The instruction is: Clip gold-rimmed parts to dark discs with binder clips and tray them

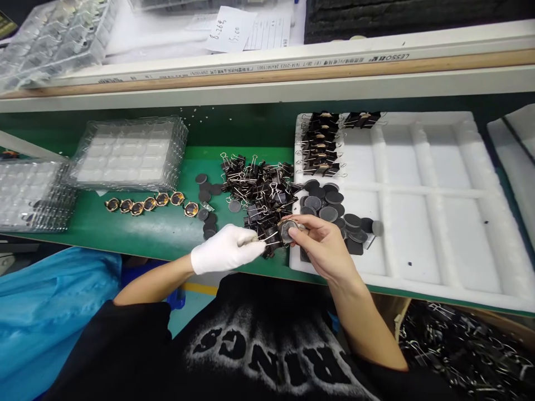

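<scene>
White-gloved left hand [225, 249] pinching one black clip [272, 238], bare right hand [328, 249] pinching one disc [287, 232], seven gold-rimmed rounds [149, 204]

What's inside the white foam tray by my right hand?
Black binder clips at its upper left, dark discs heaped at its lower left. What lies under them and your right hand is hidden.

The green bench [146, 236] bears binder clips [271, 186], dark discs [204, 196], a foam tray [463, 234].
</scene>
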